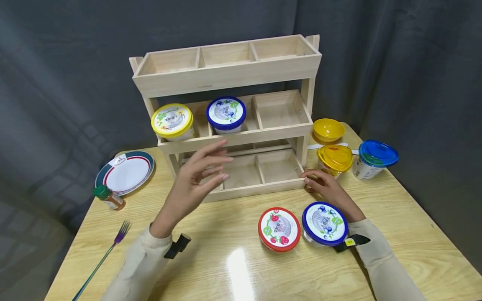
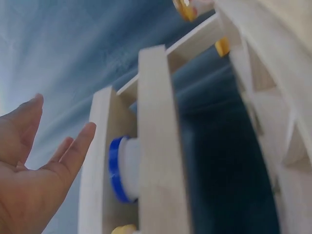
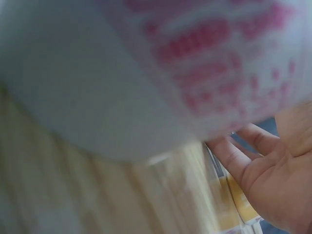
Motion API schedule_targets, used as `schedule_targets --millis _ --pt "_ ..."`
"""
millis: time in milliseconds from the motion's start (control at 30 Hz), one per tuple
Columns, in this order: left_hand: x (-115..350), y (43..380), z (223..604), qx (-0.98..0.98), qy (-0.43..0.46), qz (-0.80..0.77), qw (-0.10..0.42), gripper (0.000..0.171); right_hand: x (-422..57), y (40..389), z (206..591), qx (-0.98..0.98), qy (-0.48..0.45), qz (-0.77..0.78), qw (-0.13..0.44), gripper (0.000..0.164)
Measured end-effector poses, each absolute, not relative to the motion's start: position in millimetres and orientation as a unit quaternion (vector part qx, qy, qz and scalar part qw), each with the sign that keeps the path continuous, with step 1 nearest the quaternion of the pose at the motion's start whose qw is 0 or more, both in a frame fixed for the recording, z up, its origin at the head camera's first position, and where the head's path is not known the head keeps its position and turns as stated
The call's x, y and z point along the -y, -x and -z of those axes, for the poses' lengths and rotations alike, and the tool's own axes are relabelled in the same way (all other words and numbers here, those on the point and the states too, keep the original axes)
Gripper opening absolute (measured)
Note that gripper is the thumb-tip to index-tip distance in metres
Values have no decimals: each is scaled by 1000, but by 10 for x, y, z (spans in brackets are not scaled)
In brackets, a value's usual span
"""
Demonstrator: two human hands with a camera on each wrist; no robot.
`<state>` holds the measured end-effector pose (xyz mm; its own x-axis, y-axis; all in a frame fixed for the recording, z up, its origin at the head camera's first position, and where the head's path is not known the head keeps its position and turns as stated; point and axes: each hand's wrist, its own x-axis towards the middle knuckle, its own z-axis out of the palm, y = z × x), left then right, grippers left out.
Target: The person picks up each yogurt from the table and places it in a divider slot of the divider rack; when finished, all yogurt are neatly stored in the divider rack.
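My left hand (image 1: 201,177) hovers in front of the wooden shelf (image 1: 233,81), fingers spread and holding nothing. Behind its fingertips, on the middle tier, stands a blue-lidded tub (image 1: 226,113); a yellow-lidded tub (image 1: 172,121) is in the compartment to its left. My right hand (image 1: 325,188) rests its fingertips at the front right corner of the bottom tier. Between that forearm and the left one, a red-lidded tub (image 1: 279,230) and another blue-lidded tub (image 1: 325,223) stand on the table. In the right wrist view a tub's white side (image 3: 146,83) hides the right fingertips.
Right of the shelf are a yellow bowl (image 1: 328,130), a yellow-lidded cup (image 1: 334,159) and a blue-lidded cup (image 1: 374,159). A plate (image 1: 126,172), a green-capped spice jar (image 1: 110,197) and a fork (image 1: 101,260) lie at the left. The top tier has three compartments.
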<state>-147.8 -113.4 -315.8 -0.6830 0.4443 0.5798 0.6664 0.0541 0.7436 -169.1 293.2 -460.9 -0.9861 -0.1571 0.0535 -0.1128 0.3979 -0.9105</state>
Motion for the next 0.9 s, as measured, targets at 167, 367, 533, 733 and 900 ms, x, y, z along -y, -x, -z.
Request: schedule_targets --millis 167,367,533,733,900 --pt "1045 1421 3330 721 394 567 59 33 -2916 1693 4618 -835 84 543 15 30" --pt "977 1353 3491 725 413 549 45 29 -2922 1691 4600 -833 83 547 17 29" --pt "936 1293 3628 742 426 518 10 25 -2936 1688 4592 -835 77 545 26 31" --pt "876 1238 3837 741 446 499 -55 24 -2924 1682 4589 -836 80 542 25 30" --pt "836 1224 3983 740 443 493 -115 26 -2925 1686 4581 -835 74 544 33 31"
